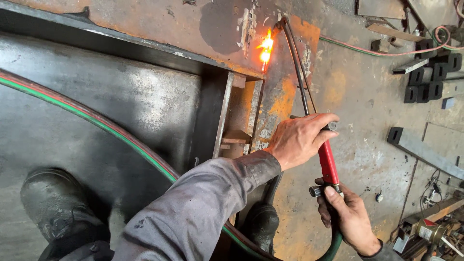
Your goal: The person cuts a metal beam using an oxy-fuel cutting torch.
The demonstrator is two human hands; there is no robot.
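Cutting torch (327, 162) with a red handle, held in both hands at about 4 o'clock in the head view; its thin dark tubes run up toward 12 o'clock and end in an orange flame (265, 50) playing on a rusty steel plate (333, 92). Left hand (299, 140), in a grey sleeve (203, 208), is closed over the top of the handle. Right hand (348, 217) is closed around the handle's lower end, thumb resting on a small metal valve (317, 191), where a green hose (333, 246) leaves the torch. Twin red and green hose (104, 123) curves across a dark steel slab (96, 96) from 9 o'clock toward 6 o'clock. Two black boots (55, 203) stand at 7 and 6 o'clock. Worn, stained plate forms the working surface; black steel blocks (430, 75) lie at 2 o'clock, a flat grey bar (420, 150) at 3 o'clock, and assorted tools and wires (435, 227) at 4 o'clock.
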